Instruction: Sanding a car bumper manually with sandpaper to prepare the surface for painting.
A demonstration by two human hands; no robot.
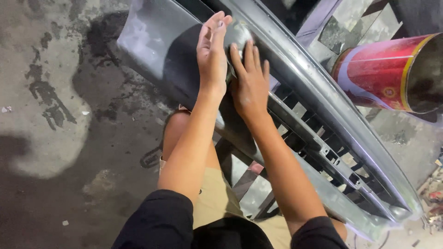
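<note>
Item: grey car bumper (pixel 323 92) with slatted grille, lying across my knees; long axis runs upper left to lower right. My left hand (pixel 211 53): fingers straight, together, edge-on against bumper face, gripping nothing. My right hand (pixel 250 80): fingers extended, pressed flat on bumper beside left. Bumper's near edge above stained concrete floor (pixel 60 138), open room left. Red cylindrical can (pixel 383 71) near far edge, right.
</note>
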